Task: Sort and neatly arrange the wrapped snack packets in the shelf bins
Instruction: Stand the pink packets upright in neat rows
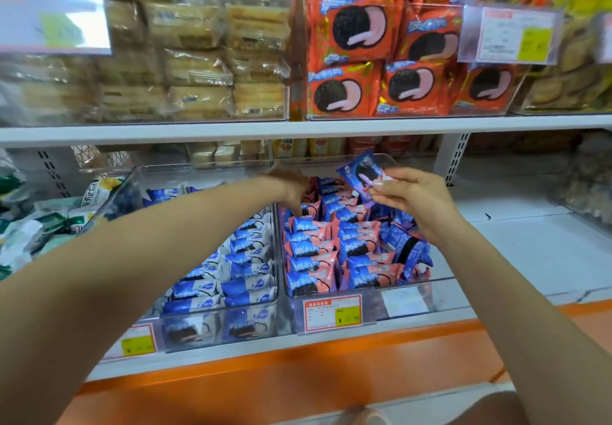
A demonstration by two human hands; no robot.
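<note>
Right hand (419, 199) fingertips are curled round the lower corner of one blue-and-purple packet (361, 171), which is held up, tilted, above the back of the right-hand bin (414, 298). The left hand (291, 184) is reached into the back of the same bin, its fingers sunk among the pink-and-blue packets (311, 245); whether anything is gripped there cannot be told, since the fingers are hidden and blurred. The held packet is judged to be light, its glossy film slippery and crinkly, with a round biscuit inside that could be cracked if squeezed. Hold is best taken at the crimped end seam or lightly across the flat faces, not by pressing on the middle. Pink-and-blue packets are stood on edge in tidy rows at the bin's left and middle, while darker blue-and-purple packets (405, 245) are heaped loosely at its right side. The bin is of clear, hard plastic, and a red-bordered price tag (332, 313) is fixed at its front. Just beside it on the left, a second clear bin (218, 328) is filled with rows of blue-and-white packets (245, 259). On the shelf above, larger orange packets (357, 33) are stacked.
</note>
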